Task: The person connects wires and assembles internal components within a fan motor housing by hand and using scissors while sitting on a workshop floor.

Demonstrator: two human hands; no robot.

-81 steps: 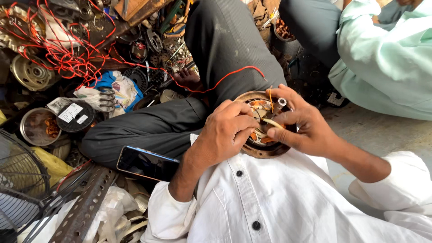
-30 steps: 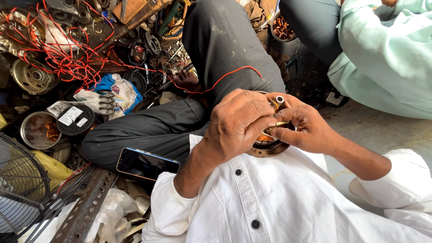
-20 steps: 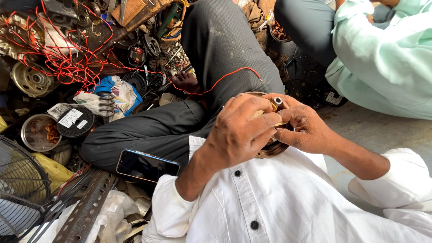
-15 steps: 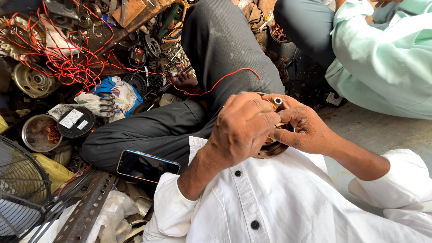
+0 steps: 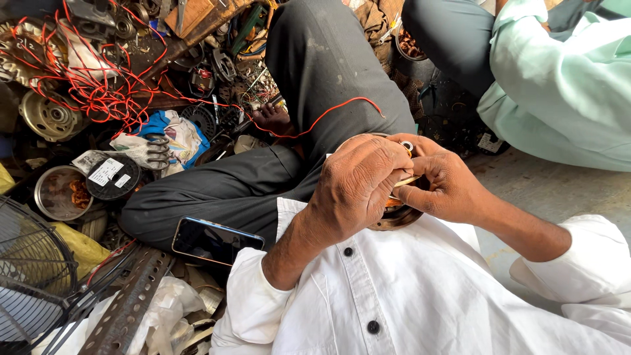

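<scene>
While both hands sit mid-frame over the lap, I see the left hand (image 5: 365,187) cupped closed over the round motor part (image 5: 394,217), right hand (image 5: 447,187) pinching a thin strip (image 5: 406,180) at 3 o'clock; next move likely needs fine fingertip control.

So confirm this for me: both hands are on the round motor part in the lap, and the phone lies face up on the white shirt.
Not quite. The phone lies on the dark trouser leg, not the white shirt. The head view shows it. The left hand and right hand are on the round motor part.
</scene>
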